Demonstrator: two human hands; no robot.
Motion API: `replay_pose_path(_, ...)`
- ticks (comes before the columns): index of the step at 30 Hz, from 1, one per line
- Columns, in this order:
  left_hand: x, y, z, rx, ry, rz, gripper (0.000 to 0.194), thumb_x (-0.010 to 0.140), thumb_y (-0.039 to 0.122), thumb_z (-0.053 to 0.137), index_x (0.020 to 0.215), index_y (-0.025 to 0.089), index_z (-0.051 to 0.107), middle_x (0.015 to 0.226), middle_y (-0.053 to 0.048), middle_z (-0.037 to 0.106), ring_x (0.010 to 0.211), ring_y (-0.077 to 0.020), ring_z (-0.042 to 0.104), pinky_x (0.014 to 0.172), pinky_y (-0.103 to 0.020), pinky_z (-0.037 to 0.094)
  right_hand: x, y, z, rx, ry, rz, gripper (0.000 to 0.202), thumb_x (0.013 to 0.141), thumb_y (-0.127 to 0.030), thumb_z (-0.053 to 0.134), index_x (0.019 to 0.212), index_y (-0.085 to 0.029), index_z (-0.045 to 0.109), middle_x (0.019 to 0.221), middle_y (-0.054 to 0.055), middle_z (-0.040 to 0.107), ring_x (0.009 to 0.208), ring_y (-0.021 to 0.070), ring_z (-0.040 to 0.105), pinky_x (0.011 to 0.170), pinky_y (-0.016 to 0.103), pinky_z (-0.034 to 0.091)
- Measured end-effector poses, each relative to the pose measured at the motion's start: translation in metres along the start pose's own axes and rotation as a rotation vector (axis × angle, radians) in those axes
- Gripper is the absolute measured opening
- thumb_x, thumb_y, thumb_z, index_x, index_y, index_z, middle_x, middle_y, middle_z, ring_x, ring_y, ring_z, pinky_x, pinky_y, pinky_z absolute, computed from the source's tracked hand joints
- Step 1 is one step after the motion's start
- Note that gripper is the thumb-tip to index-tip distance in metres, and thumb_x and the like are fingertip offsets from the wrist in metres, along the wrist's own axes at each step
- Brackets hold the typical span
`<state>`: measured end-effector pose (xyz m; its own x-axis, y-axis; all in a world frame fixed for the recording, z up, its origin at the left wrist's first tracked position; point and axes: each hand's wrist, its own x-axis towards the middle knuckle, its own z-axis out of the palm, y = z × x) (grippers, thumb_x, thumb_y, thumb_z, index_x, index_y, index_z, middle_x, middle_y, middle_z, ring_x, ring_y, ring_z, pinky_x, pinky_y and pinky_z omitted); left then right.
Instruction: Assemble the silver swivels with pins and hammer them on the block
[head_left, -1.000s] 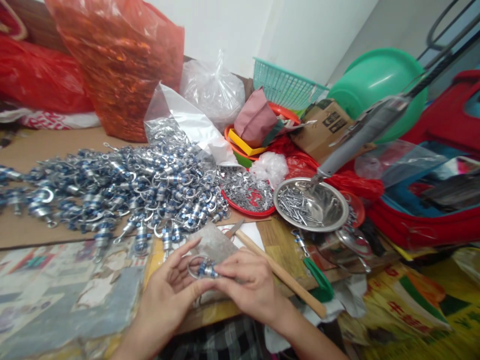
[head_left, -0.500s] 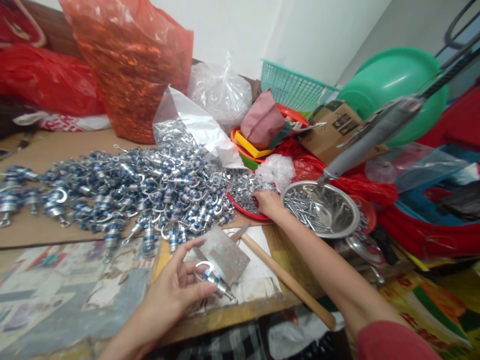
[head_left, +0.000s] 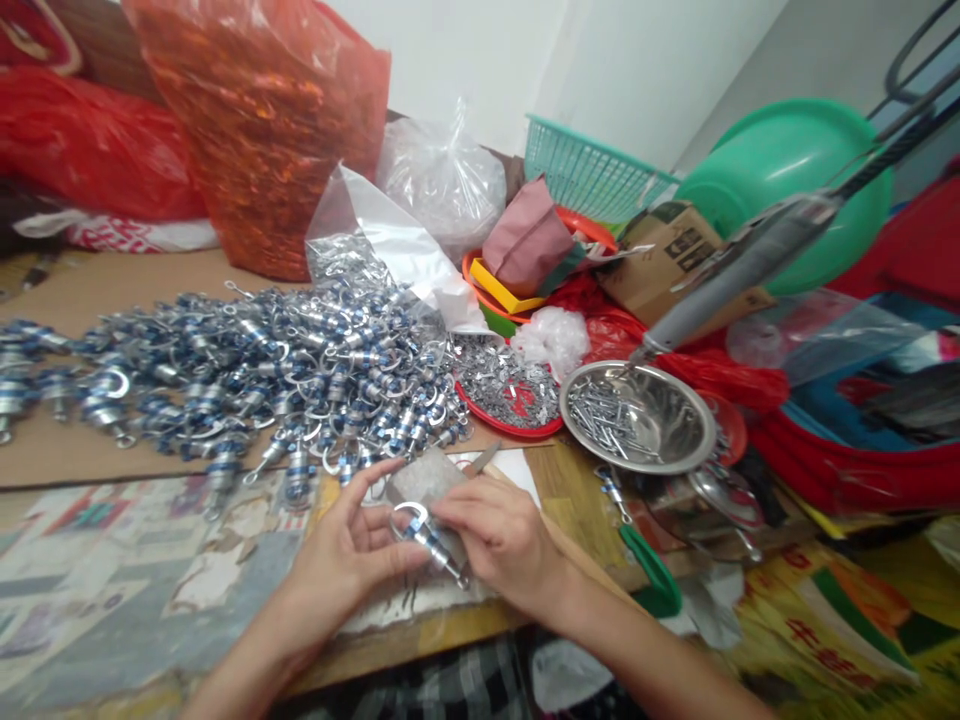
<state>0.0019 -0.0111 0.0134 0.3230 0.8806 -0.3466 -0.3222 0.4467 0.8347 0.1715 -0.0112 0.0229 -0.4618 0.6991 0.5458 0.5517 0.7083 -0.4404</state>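
Observation:
Between thumb and fingers, my left hand holds a silver and blue metal fitting with a C-shaped hook at its upper end. My right hand is closed at the fitting's right side, its fingertips against it; whatever small thing they pinch is hidden. Behind the fitting a grey metal block lies on the table's front part. A wooden handle is partly covered by my right hand and forearm. Just behind them a blade tip shows.
A big pile of similar fittings spreads over cardboard at the left. Small metal clips fill a red tray. A steel bowl holds metal pins. A grey tool arm slants over the bowl. Bags and a green basin stand behind.
My right hand has come back from the red tray to the fitting in my left hand. A loose fitting and a green handle now show right of my right hand. My left hand has hardly moved.

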Motion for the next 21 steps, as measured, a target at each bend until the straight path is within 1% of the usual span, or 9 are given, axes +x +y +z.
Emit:
replay_pose_path(2,-0.001,0.000,0.000,-0.003,0.002,0.008,0.080,0.054,0.014,0.077,0.121,0.023,0.034,0.067,0.005,0.062,0.068,-0.0173,0.063,0.065,-0.029,0.048,-0.001,-0.003,0.004,-0.093,-0.002,-0.030,0.023,0.083,-0.008,0.043,0.086,-0.012,0.065,0.078,0.007,0.066,0.072,0.0160,0.057,0.064,0.027,0.045)
replay_pose_path(6,-0.002,0.000,0.001,-0.004,0.024,0.015,0.079,0.053,0.014,0.077,0.121,0.022,0.036,0.068,0.003,0.063,0.067,-0.0161,0.063,0.064,-0.027,0.047,-0.004,-0.018,0.007,-0.261,-0.127,0.013,0.027,0.087,-0.009,0.036,0.090,-0.013,0.062,0.075,0.007,0.061,0.071,0.0184,0.052,0.062,0.030,0.042)
replay_pose_path(8,-0.002,0.000,0.001,-0.009,0.037,0.018,0.079,0.052,0.015,0.077,0.120,0.021,0.037,0.068,0.003,0.063,0.065,-0.0150,0.062,0.063,-0.026,0.047,-0.007,-0.028,0.007,-0.340,-0.159,0.038,0.029,0.087,-0.009,0.033,0.091,-0.012,0.061,0.074,0.008,0.059,0.070,0.0194,0.049,0.060,0.031,0.040)
replay_pose_path(11,-0.002,0.000,0.001,-0.011,0.042,0.016,0.080,0.052,0.014,0.077,0.121,0.020,0.038,0.068,0.003,0.063,0.064,-0.0133,0.061,0.062,-0.024,0.047,-0.011,-0.036,0.008,-0.399,-0.154,0.059,0.030,0.087,-0.007,0.031,0.093,-0.009,0.060,0.075,0.010,0.057,0.071,0.0204,0.047,0.060,0.032,0.038)
replay_pose_path(15,-0.002,0.001,0.001,-0.005,0.038,0.008,0.081,0.052,0.014,0.077,0.123,0.020,0.036,0.069,0.002,0.064,0.066,-0.0145,0.062,0.064,-0.026,0.048,-0.016,-0.039,0.008,-0.427,-0.149,0.115,0.031,0.084,-0.006,0.035,0.105,-0.012,0.057,0.079,0.009,0.057,0.071,0.0207,0.047,0.058,0.032,0.036)
replay_pose_path(17,-0.001,0.001,0.001,0.001,0.042,0.004,0.082,0.052,0.014,0.077,0.123,0.020,0.036,0.069,0.002,0.065,0.067,-0.0149,0.063,0.065,-0.026,0.049,-0.018,-0.041,0.009,-0.474,-0.157,0.128,0.032,0.082,-0.006,0.038,0.108,-0.011,0.055,0.081,0.009,0.058,0.071,0.0213,0.047,0.059,0.033,0.035)
replay_pose_path(21,-0.001,0.001,0.002,0.000,0.037,0.009,0.081,0.053,0.013,0.077,0.123,0.019,0.036,0.070,0.002,0.065,0.068,-0.0137,0.063,0.066,-0.025,0.049,-0.016,-0.047,0.011,-0.567,-0.157,0.149,0.033,0.078,-0.005,0.041,0.107,-0.009,0.055,0.080,0.010,0.059,0.070,0.0221,0.046,0.058,0.035,0.034)
